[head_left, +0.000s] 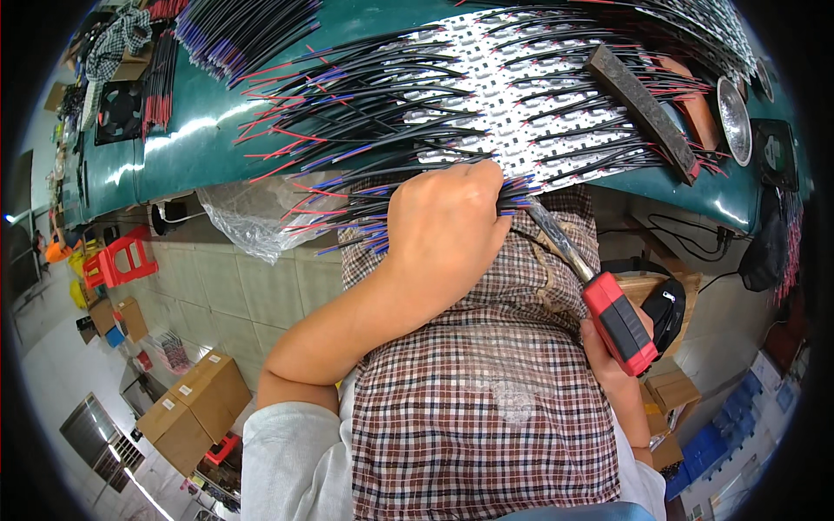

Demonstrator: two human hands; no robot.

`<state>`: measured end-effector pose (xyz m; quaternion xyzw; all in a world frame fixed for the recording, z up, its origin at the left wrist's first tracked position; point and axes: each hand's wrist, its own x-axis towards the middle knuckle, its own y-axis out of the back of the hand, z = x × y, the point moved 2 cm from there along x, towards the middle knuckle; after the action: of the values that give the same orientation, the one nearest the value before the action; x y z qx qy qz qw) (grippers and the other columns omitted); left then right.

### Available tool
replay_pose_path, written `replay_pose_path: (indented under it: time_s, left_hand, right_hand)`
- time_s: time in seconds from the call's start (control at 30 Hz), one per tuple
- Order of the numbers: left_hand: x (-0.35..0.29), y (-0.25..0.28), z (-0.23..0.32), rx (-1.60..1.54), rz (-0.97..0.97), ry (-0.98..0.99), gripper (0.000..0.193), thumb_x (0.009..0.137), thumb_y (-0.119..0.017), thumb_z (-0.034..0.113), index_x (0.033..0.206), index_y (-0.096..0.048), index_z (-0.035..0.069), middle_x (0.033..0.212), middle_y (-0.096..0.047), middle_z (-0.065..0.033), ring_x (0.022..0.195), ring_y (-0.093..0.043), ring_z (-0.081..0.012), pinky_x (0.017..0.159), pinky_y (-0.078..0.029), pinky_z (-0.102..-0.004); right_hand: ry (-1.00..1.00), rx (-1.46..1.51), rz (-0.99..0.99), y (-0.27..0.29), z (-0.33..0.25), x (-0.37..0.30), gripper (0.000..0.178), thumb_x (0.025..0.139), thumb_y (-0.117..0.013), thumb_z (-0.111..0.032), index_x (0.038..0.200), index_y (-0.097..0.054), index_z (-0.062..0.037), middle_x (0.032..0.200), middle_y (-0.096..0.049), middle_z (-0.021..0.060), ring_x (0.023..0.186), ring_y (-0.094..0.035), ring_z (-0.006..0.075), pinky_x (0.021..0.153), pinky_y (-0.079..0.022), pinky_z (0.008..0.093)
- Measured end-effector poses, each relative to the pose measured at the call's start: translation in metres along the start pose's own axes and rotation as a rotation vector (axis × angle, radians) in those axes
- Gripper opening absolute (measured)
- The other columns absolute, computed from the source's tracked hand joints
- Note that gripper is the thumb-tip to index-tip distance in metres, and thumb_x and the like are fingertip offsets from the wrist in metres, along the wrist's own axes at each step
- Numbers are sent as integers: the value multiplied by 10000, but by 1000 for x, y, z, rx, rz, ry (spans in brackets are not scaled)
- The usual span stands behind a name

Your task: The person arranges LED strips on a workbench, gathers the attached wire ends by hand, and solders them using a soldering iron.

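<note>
My left hand (pixel 447 221) is closed round a bundle of black cables (pixel 365 213) whose ends show thin red and blue wires. It sits at the near edge of a white circuit board panel (pixel 521 130), with rows of black cables fanning off both sides. In my right hand (pixel 604 343) is a soldering iron (pixel 618 321) with a red and black handle. The metal shaft slants up and left, and its tip is close to the blue and red wire ends beside my left hand. Whether the tip touches them I cannot tell.
A dark metal bar (pixel 643 113) lies across the panel's right-hand cables, beside a round metal dish (pixel 734 122). More cables (pixel 248 35) are heaped at the far left of the green table (pixel 208 139). A clear plastic bag (pixel 261 217) hangs below its edge. Small fans (pixel 119 113) stand at the sides.
</note>
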<state>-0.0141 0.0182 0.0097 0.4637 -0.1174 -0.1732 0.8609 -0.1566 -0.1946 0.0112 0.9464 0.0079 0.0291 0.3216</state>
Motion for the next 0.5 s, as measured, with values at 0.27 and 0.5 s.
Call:
replay_pose_path:
  time_s: [0.27,0.5]
  left_hand:
    - [3,-1,0,1,2,-45,204,722,-762,125,739,-581,33,668,-607,-137,627,-619,-335,573,-482,-432]
    - [4,-1,1,7,-24,-40,219,716,-764,119,720,-563,30,669,-610,-142,648,-630,-343,593,-497,-436]
  right_hand:
    - [51,16,-25,-1,0,1,216,714,-737,27,902,-630,20,784,-639,137,643,-660,272,594,-519,317]
    - [10,9,-4,-5,4,-4,170,764,-713,-36,906,-643,23,790,-623,137,650,-606,304,611,-481,357]
